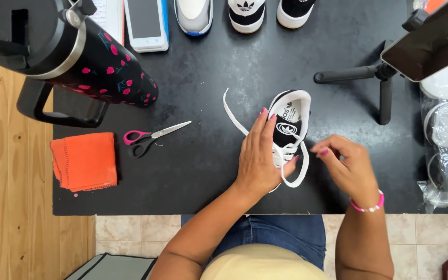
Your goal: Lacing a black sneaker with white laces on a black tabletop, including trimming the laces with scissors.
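Sneaker (289,122) lies pinned flat under the left hand (260,155) so the right hand (346,163) can pinch its white lace (299,179) taut.

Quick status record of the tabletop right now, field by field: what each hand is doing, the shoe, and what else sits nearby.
left hand: flat on the small black and white shoe, steadying it
right hand: pinching the white lace beside the shoe
lace: one end trails loose to the upper left
surface: black table
nearby: pink-handled scissors, orange cloth, black tumbler with pink marks, small tripod
far edge: three more shoes
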